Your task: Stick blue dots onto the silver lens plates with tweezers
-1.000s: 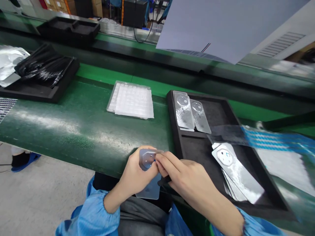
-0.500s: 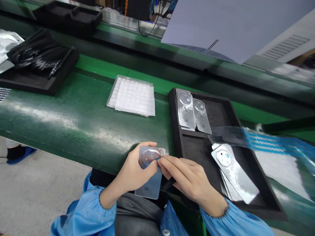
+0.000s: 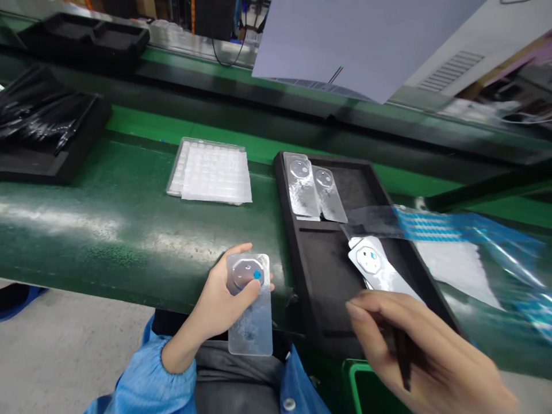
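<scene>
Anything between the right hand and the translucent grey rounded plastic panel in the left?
Nothing visible blocks the right hand from the panel; the black rectangular tray seems to lie below that path. The thumb of the left hand covers part of it.

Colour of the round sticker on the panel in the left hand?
Blue sticker, seen best in the head view.

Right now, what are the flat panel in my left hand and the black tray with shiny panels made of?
The flat panel looks like smooth plastic or glass, because it shines. The black tray looks like matte foam, maybe plastic: its thick walls are dull.
</scene>
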